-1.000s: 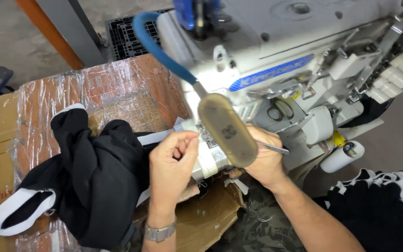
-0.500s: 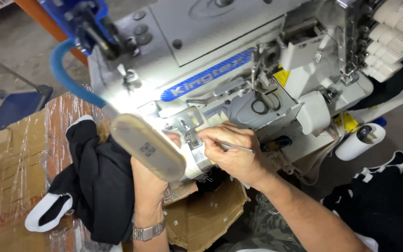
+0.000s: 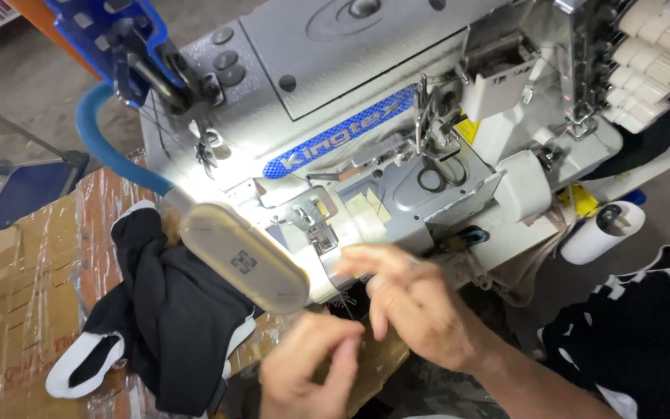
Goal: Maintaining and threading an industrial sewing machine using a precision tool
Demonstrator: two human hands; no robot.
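Note:
My left hand is low in the middle, thumb and forefinger pinched together on what looks like a thin thread hanging from the needle area. My right hand is just right of it and a little higher. Its fingers are apart and its forefinger reaches toward the presser foot of a grey-white industrial sewing machine. I see nothing held in the right hand. Both hands are blurred. An oval work lamp on a blue gooseneck hangs right beside the needle area, left of my hands.
A black garment with white trim lies on plastic-wrapped cardboard at the left. White thread cones stand at the top right, and a white roll sits at the machine's right end. Black-and-white fabric lies at the lower right.
The view shifted left and closer. My hands came down away from the needle area. The tweezers seen in my right hand half a second ago are no longer visible.

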